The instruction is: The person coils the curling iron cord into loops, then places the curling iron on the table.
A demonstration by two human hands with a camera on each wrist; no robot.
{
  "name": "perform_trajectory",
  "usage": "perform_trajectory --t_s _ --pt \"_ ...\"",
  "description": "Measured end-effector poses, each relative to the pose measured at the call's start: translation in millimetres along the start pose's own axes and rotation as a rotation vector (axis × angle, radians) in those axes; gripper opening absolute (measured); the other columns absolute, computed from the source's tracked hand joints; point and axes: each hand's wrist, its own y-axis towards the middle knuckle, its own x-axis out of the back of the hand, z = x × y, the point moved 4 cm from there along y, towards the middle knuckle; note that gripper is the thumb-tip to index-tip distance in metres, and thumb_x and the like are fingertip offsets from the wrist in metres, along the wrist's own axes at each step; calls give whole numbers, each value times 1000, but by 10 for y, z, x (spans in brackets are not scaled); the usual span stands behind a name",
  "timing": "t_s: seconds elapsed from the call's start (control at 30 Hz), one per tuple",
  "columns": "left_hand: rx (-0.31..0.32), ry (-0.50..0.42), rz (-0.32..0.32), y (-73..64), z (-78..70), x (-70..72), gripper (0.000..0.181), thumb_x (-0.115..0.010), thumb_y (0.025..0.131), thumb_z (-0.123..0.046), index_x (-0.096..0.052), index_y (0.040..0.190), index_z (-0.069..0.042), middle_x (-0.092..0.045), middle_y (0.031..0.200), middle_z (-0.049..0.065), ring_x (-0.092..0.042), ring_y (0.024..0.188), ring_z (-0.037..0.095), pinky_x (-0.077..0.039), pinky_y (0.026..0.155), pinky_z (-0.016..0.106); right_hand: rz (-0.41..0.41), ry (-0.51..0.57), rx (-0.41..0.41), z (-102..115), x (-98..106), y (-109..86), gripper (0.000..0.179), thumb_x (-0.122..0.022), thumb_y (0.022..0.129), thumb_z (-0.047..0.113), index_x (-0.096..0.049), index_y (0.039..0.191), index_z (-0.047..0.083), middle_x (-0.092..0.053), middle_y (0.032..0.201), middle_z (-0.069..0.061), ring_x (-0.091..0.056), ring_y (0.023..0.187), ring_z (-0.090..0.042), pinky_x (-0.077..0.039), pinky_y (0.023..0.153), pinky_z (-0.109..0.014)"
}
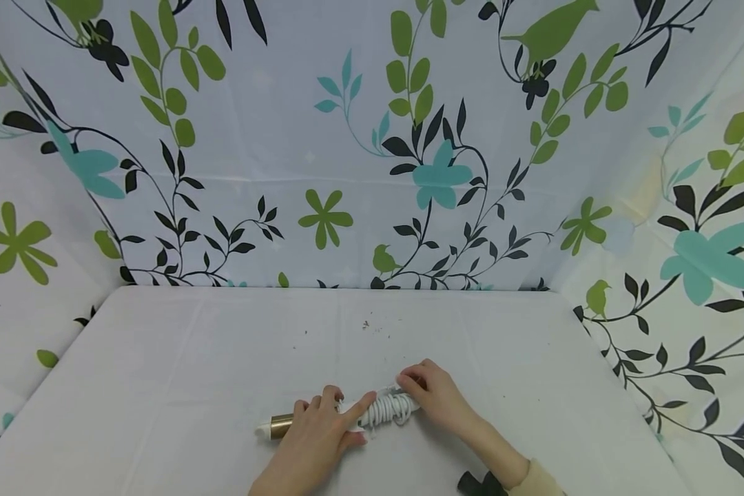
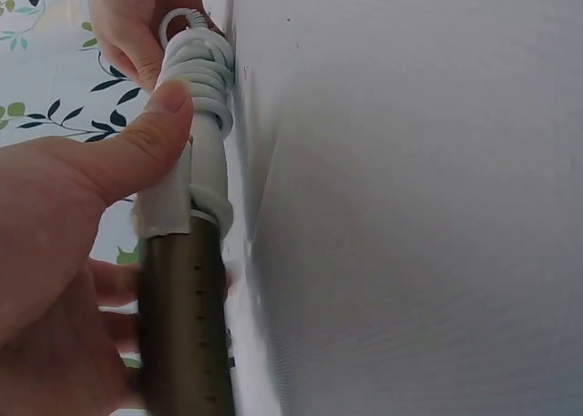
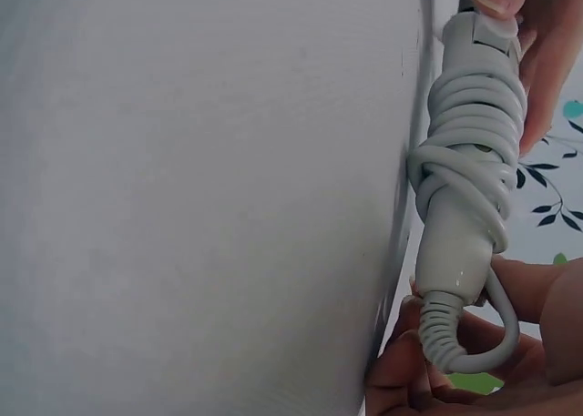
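Note:
A curling iron (image 1: 281,426) with a gold-brown barrel and a white tip lies across the white table, its white handle towards the right. Several turns of white power cord (image 1: 389,408) wrap the handle. My left hand (image 1: 316,437) grips the iron around where barrel meets handle; in the left wrist view its thumb (image 2: 150,143) presses near the white clamp lever. At the handle's end, my right hand (image 1: 440,399) pinches the cord. The right wrist view shows the ribbed cord sleeve (image 3: 442,329) bending into a loop among the right fingers, which partly hide behind it.
The white table (image 1: 223,358) reaches back to a patterned curtain (image 1: 347,138) with leaves, flowers and birds, which also stands along both sides. Small brown crumbs (image 1: 366,324) lie past the hands. A black object (image 1: 480,484) shows beside the right forearm at the front edge.

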Motion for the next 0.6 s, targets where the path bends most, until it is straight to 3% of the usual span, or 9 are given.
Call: perform_trajectory --t_s 0.13,0.27,0.6 --pt "2 -34 40 1 11 -15 60 -67 89 -45 -50 146 -35 -48 111 5 -42 90 21 -37 63 35 28 -15 6 24 4 28 27 -61 99 28 -74 105 5 -53 83 1 -46 73 -9 -40 62 -21" --pt "7 -49 55 10 14 -37 60 -67 90 -44 -50 146 -34 -48 109 2 -43 89 19 -38 64 35 42 -36 8 40 -3 55 27 -62 99 28 -75 103 5 -54 83 1 -49 74 -9 -42 63 -22" --pt "-20 -72 69 20 -23 -62 57 -67 95 -34 -47 148 -32 -53 122 5 -49 101 26 -47 75 48 -59 -134 61 65 -25 43 16 -69 93 22 -78 95 9 -58 86 6 -51 77 -6 -44 66 -22"
